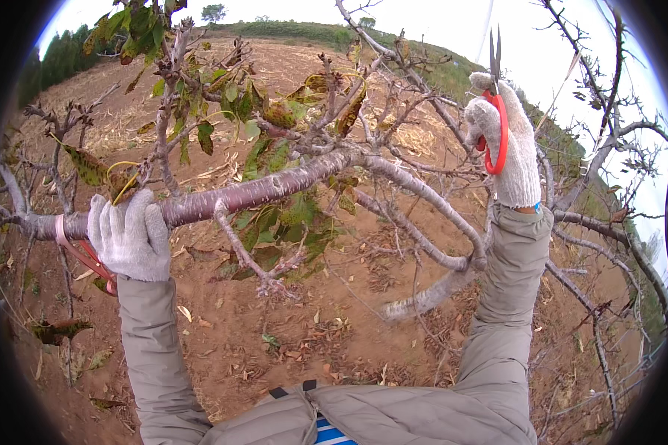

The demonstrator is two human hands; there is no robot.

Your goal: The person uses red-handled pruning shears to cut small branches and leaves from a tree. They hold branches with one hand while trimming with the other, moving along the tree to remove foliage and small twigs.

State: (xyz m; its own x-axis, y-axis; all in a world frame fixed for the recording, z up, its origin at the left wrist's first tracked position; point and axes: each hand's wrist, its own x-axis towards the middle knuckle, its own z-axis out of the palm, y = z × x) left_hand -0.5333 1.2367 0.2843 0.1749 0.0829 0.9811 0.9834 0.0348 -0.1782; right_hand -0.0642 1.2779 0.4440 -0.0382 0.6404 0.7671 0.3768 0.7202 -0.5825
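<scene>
My left hand (130,236), in a whitish knit work glove, is closed over a thick tree branch (256,196) with smooth purplish-brown bark. Just beside its fingers, a pink tie band (62,229) loops around the branch, and red strips hang below it. A spotted leaf (123,182) with a yellow stalk rises by the knuckles. My right hand (509,139), gloved alike, is raised at the upper right around a pair of scissors (500,133) with red handles. Their metal blades point upward, tips slightly apart, away from the thick branch.
Side shoots and spotted green leaves (289,217) surround the thick branch. A pale trunk (428,295) leans below, over reddish soil (245,334) with dry leaves. Bare branches (595,233) crowd the right side. A field (256,61) slopes up behind.
</scene>
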